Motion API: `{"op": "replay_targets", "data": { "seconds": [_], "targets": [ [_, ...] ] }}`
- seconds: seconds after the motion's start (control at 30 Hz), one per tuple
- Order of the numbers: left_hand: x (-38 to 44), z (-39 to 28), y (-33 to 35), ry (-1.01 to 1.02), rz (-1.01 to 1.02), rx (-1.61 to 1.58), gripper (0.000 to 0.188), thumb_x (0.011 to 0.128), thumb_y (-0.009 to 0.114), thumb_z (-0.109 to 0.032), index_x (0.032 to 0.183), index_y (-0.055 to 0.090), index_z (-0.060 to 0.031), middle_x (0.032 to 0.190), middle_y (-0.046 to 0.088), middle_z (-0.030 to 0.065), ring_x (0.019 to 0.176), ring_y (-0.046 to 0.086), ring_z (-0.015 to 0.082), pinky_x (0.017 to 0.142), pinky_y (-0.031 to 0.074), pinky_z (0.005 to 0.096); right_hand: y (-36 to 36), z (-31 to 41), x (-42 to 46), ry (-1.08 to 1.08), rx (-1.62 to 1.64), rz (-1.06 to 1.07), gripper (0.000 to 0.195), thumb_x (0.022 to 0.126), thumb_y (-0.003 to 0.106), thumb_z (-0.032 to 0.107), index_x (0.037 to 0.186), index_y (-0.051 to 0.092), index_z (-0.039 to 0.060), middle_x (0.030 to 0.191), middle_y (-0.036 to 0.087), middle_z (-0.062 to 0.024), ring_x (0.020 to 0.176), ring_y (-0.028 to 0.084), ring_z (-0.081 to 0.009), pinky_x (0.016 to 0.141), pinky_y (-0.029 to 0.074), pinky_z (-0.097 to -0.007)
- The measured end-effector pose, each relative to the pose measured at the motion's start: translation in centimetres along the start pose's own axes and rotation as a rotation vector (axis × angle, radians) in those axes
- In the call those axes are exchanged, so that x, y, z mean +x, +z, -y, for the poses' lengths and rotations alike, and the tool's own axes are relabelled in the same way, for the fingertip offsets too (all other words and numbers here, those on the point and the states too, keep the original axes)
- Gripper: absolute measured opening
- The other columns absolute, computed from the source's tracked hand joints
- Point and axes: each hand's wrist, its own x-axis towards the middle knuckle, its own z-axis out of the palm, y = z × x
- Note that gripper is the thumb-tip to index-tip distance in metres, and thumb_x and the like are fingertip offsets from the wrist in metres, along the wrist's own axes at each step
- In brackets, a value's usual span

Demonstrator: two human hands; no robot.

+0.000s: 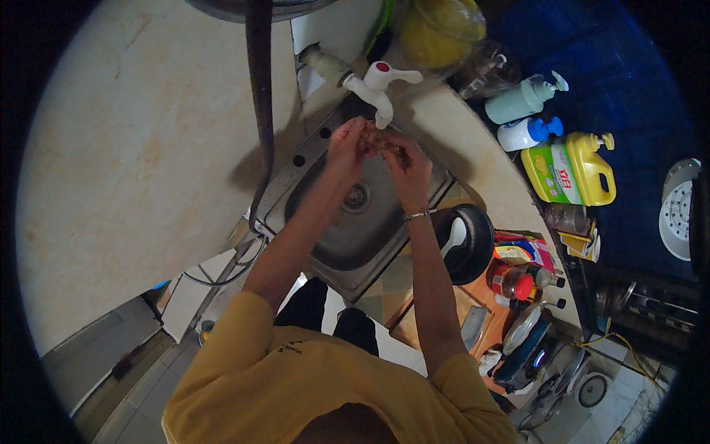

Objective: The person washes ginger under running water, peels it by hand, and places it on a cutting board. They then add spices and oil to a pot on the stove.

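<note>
Just below the spout of a white plastic tap (pixel 383 94) with a red-dotted lever, both hands hold a wet-looking, brown, lumpy piece (pixel 378 142); its exact kind cannot be made out. My left hand (pixel 347 145) grips one end with bent fingers. The other end sits in my right hand (pixel 409 166), and a bracelet (pixel 420 215) circles that wrist. Beneath them lies a stainless steel sink (pixel 355 238) with a round drain strainer (pixel 356 196). Fingers cover part of the brown piece. Whether water runs from the tap cannot be seen.
A black pan (pixel 480 244) with a white spoon (pixel 457 233) stands right of the sink. Pump bottles, including a yellow detergent jug (pixel 596 172), line the windowsill ledge. Sauce bottles (pixel 507 282) and a cleaver (pixel 475 327) lie further right. A dark pipe (pixel 260 111) drops left of the sink.
</note>
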Motion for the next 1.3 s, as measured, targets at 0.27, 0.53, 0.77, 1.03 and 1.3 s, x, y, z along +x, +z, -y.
{"op": "replay_targets", "data": {
  "seconds": [0.27,0.53,0.77,1.03,1.3],
  "targets": [
    [-1.4,-0.8,-0.7,0.028,0.189,0.077,0.02,0.092,0.05,-0.019,0.103,0.059,-0.0043,0.088,0.061,0.003,0.071,0.053,0.0086,0.062,0.043,0.0252,-0.2,-1.5,-0.2,0.039,0.139,0.03,0.023,0.079,0.063,-0.001,0.101,0.061,0.0027,0.094,0.065,-0.0051,0.083,0.062,-0.0091,0.072,0.05,-0.0233],
    [-1.2,-1.1,-0.9,-0.057,0.214,0.02,0.022,0.088,0.05,-0.011,0.106,0.059,-0.0024,0.092,0.06,0.0043,0.072,0.053,0.0095,0.066,0.044,0.0251,-0.3,-3.0,-0.6,0.101,0.229,0.048,0.022,0.079,0.063,-0.001,0.101,0.061,0.0035,0.097,0.065,-0.0047,0.083,0.062,-0.0097,0.071,0.051,-0.0241],
    [-1.0,0.2,-0.8,0.119,0.115,0.131,0.023,0.088,0.049,-0.006,0.108,0.058,0.0002,0.094,0.058,0.0047,0.073,0.053,0.011,0.067,0.045,0.0256,0.9,-0.3,-0.3,-0.092,-0.287,-0.042,0.025,0.076,0.064,0.001,0.1,0.061,0.0064,0.095,0.064,-0.0077,0.076,0.065,-0.0188,0.065,0.052,-0.0285],
    [-1.1,0.0,-0.5,0.208,0.174,0.165,0.022,0.089,0.047,-0.004,0.107,0.057,0.0019,0.108,0.049,0.0041,0.076,0.053,0.012,0.065,0.044,0.0247,0.6,-0.2,-0.1,-0.064,-0.172,-0.037,0.027,0.075,0.064,0.002,0.101,0.061,0.0085,0.097,0.064,-0.0085,0.077,0.064,-0.0224,0.066,0.052,-0.0315],
    [-0.8,-0.5,-0.6,0.141,0.229,0.241,0.023,0.089,0.044,-0.006,0.106,0.057,0.0004,0.099,0.053,0.0034,0.075,0.052,0.0121,0.065,0.044,0.0253,-0.1,0.0,-0.1,-0.043,-0.107,0.0,0.023,0.078,0.062,0.001,0.1,0.06,0.0041,0.093,0.064,-0.0059,0.073,0.061,-0.0163,0.064,0.049,-0.0271]
  ]
}}
